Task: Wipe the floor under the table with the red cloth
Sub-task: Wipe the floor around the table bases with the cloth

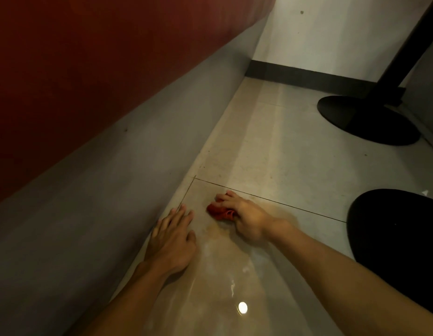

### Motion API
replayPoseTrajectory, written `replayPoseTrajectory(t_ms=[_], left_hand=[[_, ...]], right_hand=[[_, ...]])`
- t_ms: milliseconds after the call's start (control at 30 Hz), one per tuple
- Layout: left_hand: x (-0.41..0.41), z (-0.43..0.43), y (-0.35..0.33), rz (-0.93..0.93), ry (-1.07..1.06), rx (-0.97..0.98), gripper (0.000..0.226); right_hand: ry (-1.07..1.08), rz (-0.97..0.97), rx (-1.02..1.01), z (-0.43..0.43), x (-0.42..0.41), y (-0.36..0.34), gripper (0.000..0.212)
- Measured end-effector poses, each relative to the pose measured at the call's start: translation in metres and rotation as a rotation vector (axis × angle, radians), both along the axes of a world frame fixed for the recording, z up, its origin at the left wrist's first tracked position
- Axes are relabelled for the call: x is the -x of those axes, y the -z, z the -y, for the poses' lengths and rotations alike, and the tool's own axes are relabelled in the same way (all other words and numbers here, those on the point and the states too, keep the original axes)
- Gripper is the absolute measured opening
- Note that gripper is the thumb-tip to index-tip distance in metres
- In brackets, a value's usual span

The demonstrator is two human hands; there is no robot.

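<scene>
While the right hand (244, 215) clutches the bunched red cloth (220, 212), little fabric meets the floor (271, 154), risking streaks. Flat, fingers spread, the left hand (170, 241) could slip on wet tile.

Hands: two, left hand (170, 241) and right hand (247, 217), both down on the floor (271, 154). Red cloth (220, 210): one, toward the floor's left edge. Black round bases: two along the floor's right edge, far base (366, 122) and near base (395, 229). Black post (404, 44): one. Bright light spot (242, 307): one.

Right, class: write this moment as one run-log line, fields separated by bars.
right hand: grips red cloth on floor | left hand: flat on floor | nearby: black table base
</scene>
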State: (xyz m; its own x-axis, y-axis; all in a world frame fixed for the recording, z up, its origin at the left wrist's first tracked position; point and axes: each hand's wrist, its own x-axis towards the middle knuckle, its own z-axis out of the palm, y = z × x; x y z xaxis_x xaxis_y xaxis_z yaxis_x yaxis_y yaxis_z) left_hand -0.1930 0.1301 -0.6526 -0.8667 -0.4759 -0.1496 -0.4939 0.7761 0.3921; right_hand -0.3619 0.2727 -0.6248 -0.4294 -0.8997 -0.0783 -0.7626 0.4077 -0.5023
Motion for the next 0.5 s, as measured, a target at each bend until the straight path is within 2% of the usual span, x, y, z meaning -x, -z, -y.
replayPoseTrajectory(t_ms=[133, 267, 367, 500], left_hand=[[-0.001, -0.001, 0.000, -0.005, 0.003, -0.001, 0.056], [-0.002, 0.001, 0.000, -0.005, 0.008, -0.004, 0.056], [-0.001, 0.000, -0.001, -0.006, -0.003, 0.005, 0.055], [-0.002, 0.000, 0.001, -0.017, -0.005, 0.002, 0.055]], right_hand=[[0.118, -0.080, 0.086, 0.016, -0.020, 0.006, 0.058], [0.012, -0.063, 0.084, 0.002, -0.032, 0.008, 0.060], [-0.061, 0.015, 0.042, -0.024, -0.030, 0.005, 0.061], [-0.012, 0.239, 0.028, -0.039, -0.026, -0.009, 0.046]])
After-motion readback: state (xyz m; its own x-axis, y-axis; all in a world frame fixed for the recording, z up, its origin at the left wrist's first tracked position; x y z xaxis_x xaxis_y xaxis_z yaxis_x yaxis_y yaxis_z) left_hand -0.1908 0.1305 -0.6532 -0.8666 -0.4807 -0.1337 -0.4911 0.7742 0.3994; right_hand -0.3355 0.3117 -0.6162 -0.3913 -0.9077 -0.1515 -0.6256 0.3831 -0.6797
